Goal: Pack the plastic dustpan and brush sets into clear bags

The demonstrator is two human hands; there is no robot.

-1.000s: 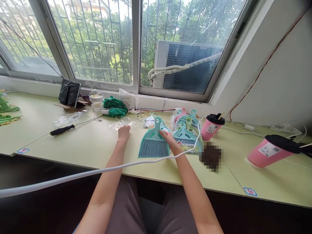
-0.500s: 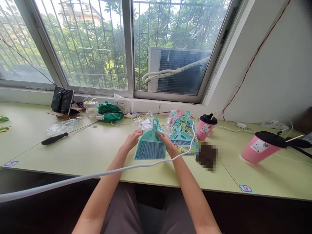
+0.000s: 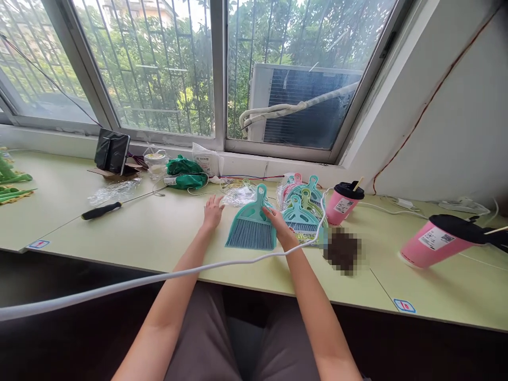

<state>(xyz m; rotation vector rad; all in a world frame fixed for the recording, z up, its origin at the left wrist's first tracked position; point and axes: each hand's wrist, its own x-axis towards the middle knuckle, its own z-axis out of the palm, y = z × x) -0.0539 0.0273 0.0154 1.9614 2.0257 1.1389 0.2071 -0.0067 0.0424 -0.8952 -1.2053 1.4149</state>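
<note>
A small teal broom-and-dustpan set [image 3: 253, 225] lies flat on the pale green table [image 3: 151, 243] in front of me. My right hand [image 3: 279, 226] rests on its right edge, fingers curled against the plastic. My left hand [image 3: 213, 211] lies on the table just left of the set, fingers stretched out toward a crumpled clear plastic bag [image 3: 238, 196] behind it. A pile of more packed sets [image 3: 304, 209] in teal, pink and green sits right of my right hand.
A white cable [image 3: 159, 278] crosses over my arms. A black-handled screwdriver [image 3: 103, 210], green cloth [image 3: 183, 173] and a phone on a stand [image 3: 112, 153] lie at the left. Two pink cups [image 3: 343, 203] [image 3: 440, 241] stand at the right.
My left hand reached to the set's left edge, then drew back slightly and spread flat. The right hand stayed on the set's right side. The view shifted a little.
</note>
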